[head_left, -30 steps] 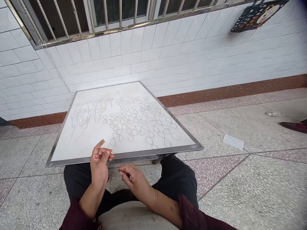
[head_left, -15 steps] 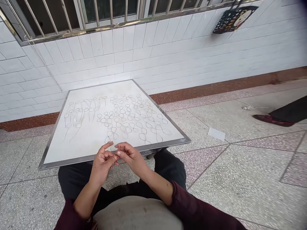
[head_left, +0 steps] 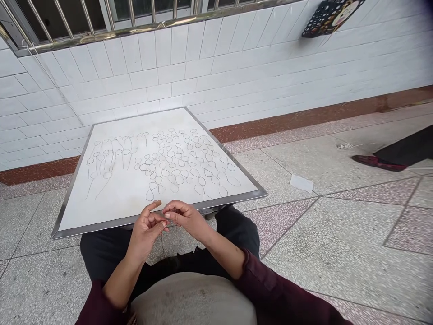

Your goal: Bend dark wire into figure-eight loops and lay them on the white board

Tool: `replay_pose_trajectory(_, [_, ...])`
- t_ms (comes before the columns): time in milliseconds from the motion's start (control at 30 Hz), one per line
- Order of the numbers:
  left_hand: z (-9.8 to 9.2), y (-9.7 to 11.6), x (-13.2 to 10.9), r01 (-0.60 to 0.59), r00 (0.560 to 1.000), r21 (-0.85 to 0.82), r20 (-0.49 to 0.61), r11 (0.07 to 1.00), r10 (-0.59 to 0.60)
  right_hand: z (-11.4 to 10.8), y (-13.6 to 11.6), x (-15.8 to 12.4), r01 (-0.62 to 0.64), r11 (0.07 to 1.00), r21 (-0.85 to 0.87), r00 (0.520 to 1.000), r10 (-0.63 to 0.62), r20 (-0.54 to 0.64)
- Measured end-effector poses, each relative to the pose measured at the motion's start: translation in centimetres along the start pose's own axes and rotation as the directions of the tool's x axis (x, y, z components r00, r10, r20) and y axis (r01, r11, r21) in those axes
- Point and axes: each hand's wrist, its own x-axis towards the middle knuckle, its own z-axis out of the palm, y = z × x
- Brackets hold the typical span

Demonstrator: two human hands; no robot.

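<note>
Dark strand: the likeliest mishap, by my judgement, is a slip or a kink; it is so thin that a slight loosening of the fingertips, or an uneven pull between the two hands, could cause either, and a dropped piece would land on the floor just short of the surface.
Strand and grip: its loose length hangs below the fingertips, in front of the surface's near edge; the part within the fingers is too fine to follow.
Left hand: at the surface's near edge, thumb and index finger pressed nearly together, seemingly on the strand, another finger lifted away.
Right hand: also at that near edge, fingertips meeting the left hand's; its thumb and index finger are drawn together and appear to pinch the strand's upper part.
Double loops: spread over the middle and right of the surface; the nearest lie just beyond the hands, so a low sweep of the fingers could disturb them.
Tailed loops: on the surface's left part, well apart from the grip.
White paper: on the floor, off the surface's right side.
Tiled wall: behind the surface's far edge.
</note>
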Motion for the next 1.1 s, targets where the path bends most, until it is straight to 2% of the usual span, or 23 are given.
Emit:
replay_pose_trajectory(100, [0.1, -0.1, 0.1, -0.01, 1.0, -0.016, 0.014, 1.0, 0.011, -0.1, -0.1, 0.1, -0.01, 1.0, -0.01, 0.999, 0.01, 0.032])
replay_pose_trajectory(233, [0.1, -0.4, 0.0, -0.047, 0.998, -0.016, 0.051, 0.999, 0.047, -0.2, -0.1, 0.1, -0.038, 0.998, -0.041, 0.999, 0.039, 0.018])
replay_pose_trajectory(467, [0.2, -0.5, 0.0, -0.059, 0.998, -0.034, 0.022, 0.998, 0.06, -0.5, 0.2, 0.1, -0.104, 0.993, -0.053, 0.994, 0.105, 0.018])
replay_pose_trajectory(667, [0.0, -0.7, 0.2, -0.049, 0.998, -0.035, 0.032, 0.998, 0.05, -0.4, 0.2, 0.2, -0.119, 0.993, 0.003, 0.991, 0.119, 0.069])
replay_pose_trajectory(867, [0.1, -0.9, 0.2, -0.084, 0.996, 0.033, 0.027, 0.996, 0.083, -0.4, -0.1, 0.3, -0.1, 0.994, 0.055, 0.985, 0.091, 0.144])
replay_pose_trajectory(1100, [0.2, -1.1, 0.0, -0.094, 0.995, 0.174, 0.026, 0.98, 0.091, -1.1, 0.0, 0.4, -0.05, 0.997, -0.06, 0.983, 0.06, 0.171])
